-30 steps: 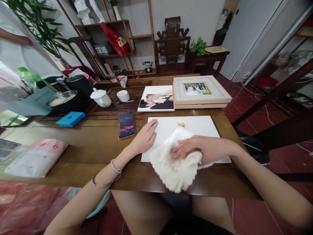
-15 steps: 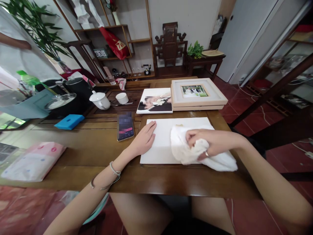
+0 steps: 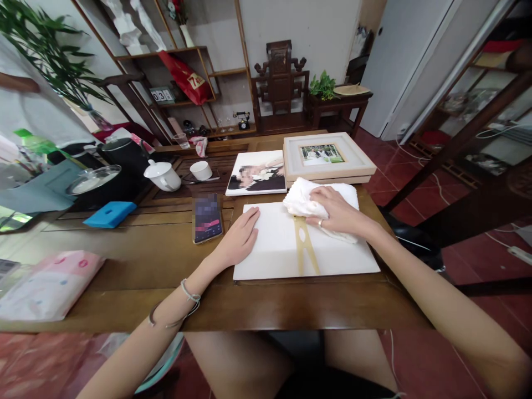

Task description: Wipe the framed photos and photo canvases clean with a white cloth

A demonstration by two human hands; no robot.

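Note:
A flat white panel [image 3: 266, 255] lies on the wooden table in front of me, with a yellowish A-shaped piece [image 3: 305, 246] on its face. My left hand [image 3: 238, 238] rests flat on the panel's left edge, fingers stretched out. In my right hand [image 3: 334, 213] is a bunched white towel [image 3: 305, 199], pressed on the panel's far right part. The towel covers the upper end of the yellowish piece and hangs past the panel's far edge. A ring shows on a right finger.
Behind the panel lie a photo print [image 3: 257, 174] and framed pictures [image 3: 328, 158] in a stack. To the left are a phone [image 3: 208, 219], a blue block [image 3: 110, 214], a white lidded cup [image 3: 163, 175], a small white bowl [image 3: 201, 170] and a pink-and-white packet [image 3: 50, 285].
My right hand has moved the towel away from me, toward the panel's far edge, uncovering most of the yellowish A-shaped piece. My left hand stays at the left edge.

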